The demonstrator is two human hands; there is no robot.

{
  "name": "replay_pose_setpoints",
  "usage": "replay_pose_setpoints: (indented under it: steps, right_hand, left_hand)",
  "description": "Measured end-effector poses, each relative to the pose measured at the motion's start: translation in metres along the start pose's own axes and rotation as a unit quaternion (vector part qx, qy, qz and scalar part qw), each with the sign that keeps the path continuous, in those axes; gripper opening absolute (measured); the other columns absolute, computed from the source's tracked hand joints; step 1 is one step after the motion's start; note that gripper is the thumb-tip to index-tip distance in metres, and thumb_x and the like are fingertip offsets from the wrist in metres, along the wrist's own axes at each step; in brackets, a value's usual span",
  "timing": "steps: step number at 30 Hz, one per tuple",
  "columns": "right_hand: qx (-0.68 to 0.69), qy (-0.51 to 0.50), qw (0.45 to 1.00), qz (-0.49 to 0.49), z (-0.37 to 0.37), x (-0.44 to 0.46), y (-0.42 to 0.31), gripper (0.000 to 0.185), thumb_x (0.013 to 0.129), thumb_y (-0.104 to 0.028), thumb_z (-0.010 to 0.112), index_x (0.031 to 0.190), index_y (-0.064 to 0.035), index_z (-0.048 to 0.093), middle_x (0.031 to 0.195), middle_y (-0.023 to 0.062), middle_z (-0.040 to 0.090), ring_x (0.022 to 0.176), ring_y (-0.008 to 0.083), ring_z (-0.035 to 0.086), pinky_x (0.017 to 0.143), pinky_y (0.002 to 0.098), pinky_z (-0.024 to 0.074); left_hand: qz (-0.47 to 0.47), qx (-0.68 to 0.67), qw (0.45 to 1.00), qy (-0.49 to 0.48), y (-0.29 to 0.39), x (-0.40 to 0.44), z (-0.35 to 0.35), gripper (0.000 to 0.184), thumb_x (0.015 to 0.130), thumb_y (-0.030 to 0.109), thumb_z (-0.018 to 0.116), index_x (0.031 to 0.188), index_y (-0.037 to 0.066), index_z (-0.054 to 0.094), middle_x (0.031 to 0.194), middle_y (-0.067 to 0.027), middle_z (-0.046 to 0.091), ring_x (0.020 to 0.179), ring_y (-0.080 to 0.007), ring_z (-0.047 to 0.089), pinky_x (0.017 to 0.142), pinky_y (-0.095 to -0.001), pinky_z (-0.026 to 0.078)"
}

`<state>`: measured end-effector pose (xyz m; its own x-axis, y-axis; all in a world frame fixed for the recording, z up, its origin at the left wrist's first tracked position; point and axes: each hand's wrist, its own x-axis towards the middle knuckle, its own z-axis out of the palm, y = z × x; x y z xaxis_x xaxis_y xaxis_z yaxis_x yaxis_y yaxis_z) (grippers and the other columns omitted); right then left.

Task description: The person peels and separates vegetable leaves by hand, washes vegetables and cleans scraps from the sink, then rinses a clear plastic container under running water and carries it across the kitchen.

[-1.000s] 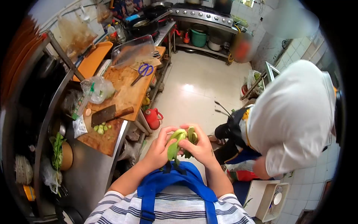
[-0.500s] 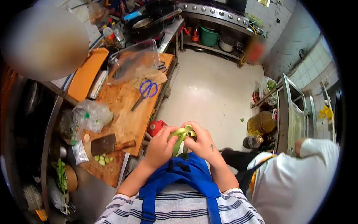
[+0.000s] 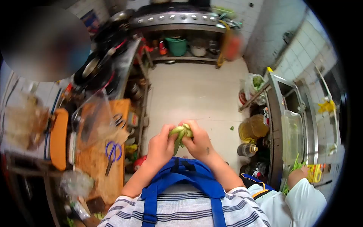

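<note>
In front of my blue apron (image 3: 181, 179), I hold a leafy green vegetable (image 3: 180, 132) with pale green stalks. My left hand (image 3: 159, 146) is closed on its left side, fingers wrapped around the stalks and a leaf. On the other side my right hand (image 3: 198, 142) grips the top of the stalks, thumb pressed in. Darker leaf parts hang down between both palms. The hands are close together, above the floor and right of the wooden cutting board (image 3: 96, 159).
Blue-handled scissors (image 3: 112, 153) and a cleaver (image 3: 95, 204) lie on the board. Right of me, a co-worker's hand (image 3: 298, 174) holds green stalks near a metal sink (image 3: 281, 90). Oil jugs (image 3: 254, 127) stand beneath. A stove (image 3: 174, 18) is ahead.
My view has turned right, so the board slides left and the sink comes further into view. The co-worker's hand with green stalks now shows. Both my hands still grip the vegetable.
</note>
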<state>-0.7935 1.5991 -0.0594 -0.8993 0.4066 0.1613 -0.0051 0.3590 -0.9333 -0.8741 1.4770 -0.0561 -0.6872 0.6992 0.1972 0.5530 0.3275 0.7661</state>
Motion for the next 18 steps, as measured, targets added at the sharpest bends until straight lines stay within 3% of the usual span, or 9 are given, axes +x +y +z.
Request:
replay_pose_setpoints:
  steps: [4,10,16,18]
  right_hand:
    - [-0.06,0.082,0.995,-0.008,-0.049,0.011,0.034,0.033,0.072,-0.002,0.047,0.104,-0.0025,0.04,0.087,0.0206,0.054,0.081,0.0379,0.052,0.067,0.0426,0.0425]
    - [-0.143,0.158,0.975,0.068,-0.123,0.023,0.076,0.033,0.074,-0.007,0.048,0.106,-0.0035,0.041,0.088,0.0203,0.055,0.081,0.0377,0.053,0.068,0.0428,0.0427]
    - [-0.064,0.163,0.967,0.187,-0.213,0.065,0.094,0.029,0.075,-0.013,0.05,0.102,-0.002,0.049,0.079,0.0192,0.058,0.073,0.0335,0.058,0.064,0.0367,0.0447]
    - [-0.049,0.138,0.969,0.201,-0.241,0.078,0.097,0.027,0.075,-0.012,0.049,0.101,-0.0017,0.052,0.074,0.0165,0.059,0.067,0.0281,0.059,0.061,0.0334,0.0448]
  left_hand:
    - [0.088,-0.064,0.991,-0.083,0.004,0.063,0.047,0.013,0.081,0.006,0.05,0.094,0.006,0.049,0.07,-0.0173,0.057,0.066,-0.0348,0.057,0.055,-0.0363,0.044]
    - [0.083,-0.092,0.956,-0.264,0.032,0.154,0.107,0.015,0.08,0.009,0.053,0.094,0.003,0.055,0.069,-0.0139,0.058,0.062,-0.023,0.058,0.055,-0.0305,0.044]
    - [0.127,-0.04,0.879,-0.458,0.061,0.268,0.167,0.016,0.08,0.013,0.054,0.091,0.002,0.057,0.064,-0.0119,0.055,0.055,-0.0188,0.051,0.053,-0.0296,0.042]
    - [0.114,-0.059,0.847,-0.516,0.083,0.307,0.18,0.016,0.08,0.013,0.054,0.09,0.002,0.057,0.062,-0.0084,0.053,0.054,-0.0153,0.048,0.052,-0.0282,0.041]
